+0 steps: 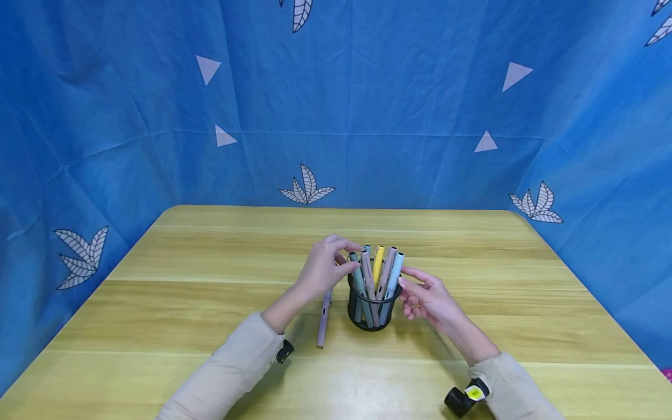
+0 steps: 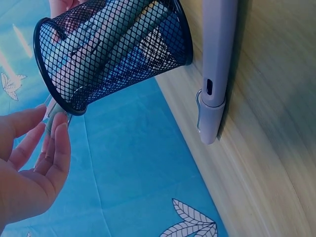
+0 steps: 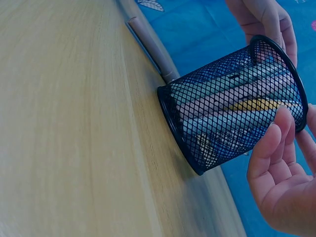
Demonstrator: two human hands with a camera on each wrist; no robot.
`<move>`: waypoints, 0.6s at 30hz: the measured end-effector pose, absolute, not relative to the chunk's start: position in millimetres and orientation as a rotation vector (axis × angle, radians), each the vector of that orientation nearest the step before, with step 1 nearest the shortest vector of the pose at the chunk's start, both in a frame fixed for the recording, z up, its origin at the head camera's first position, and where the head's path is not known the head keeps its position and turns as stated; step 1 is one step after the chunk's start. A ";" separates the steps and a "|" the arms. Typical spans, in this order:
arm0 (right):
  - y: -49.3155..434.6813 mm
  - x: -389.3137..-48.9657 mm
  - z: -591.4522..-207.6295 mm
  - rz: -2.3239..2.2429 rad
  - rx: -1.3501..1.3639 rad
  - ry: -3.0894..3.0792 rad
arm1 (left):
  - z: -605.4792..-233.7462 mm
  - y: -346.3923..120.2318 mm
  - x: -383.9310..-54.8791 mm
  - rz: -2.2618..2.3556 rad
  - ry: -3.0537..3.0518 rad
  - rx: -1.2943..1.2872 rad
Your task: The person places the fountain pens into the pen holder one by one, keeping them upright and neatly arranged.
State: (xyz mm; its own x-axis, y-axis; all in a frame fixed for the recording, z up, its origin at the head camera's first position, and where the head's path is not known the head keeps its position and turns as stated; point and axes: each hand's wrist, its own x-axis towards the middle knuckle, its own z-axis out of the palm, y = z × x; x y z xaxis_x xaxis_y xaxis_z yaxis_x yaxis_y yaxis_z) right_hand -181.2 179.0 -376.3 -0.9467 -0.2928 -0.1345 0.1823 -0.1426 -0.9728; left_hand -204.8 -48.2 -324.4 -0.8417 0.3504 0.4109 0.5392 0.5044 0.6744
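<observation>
A black mesh pen holder (image 1: 354, 310) stands upright on the table, holding several capped pens. Among these are a yellow pen (image 1: 377, 265), a light blue pen (image 1: 395, 274) and purplish-grey ones. At the holder's left side, my left hand (image 1: 322, 265) pinches the top of a dark green pen (image 1: 358, 274) between thumb and fingers; its lower part is inside the mesh. My right hand (image 1: 433, 300) grips the holder's rim on the right, thumb at the rim and curled fingers against the mesh wall (image 3: 237, 108).
A purplish-grey pen (image 1: 323, 326) with a metal clip lies on the wooden table (image 1: 210, 245), just left of the holder and partly under my left hand in the head view. Behind the table hangs a blue cloth (image 1: 399, 87) with leaf and triangle prints.
</observation>
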 end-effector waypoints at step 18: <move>179.2 -182.3 -377.4 -2.159 -0.130 1.806 | -331.1 -60.6 -209.9 -1.305 -2.542 -0.739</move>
State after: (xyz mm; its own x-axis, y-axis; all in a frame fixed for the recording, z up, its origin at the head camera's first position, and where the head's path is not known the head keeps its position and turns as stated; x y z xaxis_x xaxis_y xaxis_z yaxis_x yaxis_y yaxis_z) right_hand -182.3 179.2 -377.4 -0.9438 -0.3017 -0.1351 0.1862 -0.1476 -0.9714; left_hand -209.9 -60.6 -331.1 -0.8577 0.3439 0.3822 0.5110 0.4882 0.7075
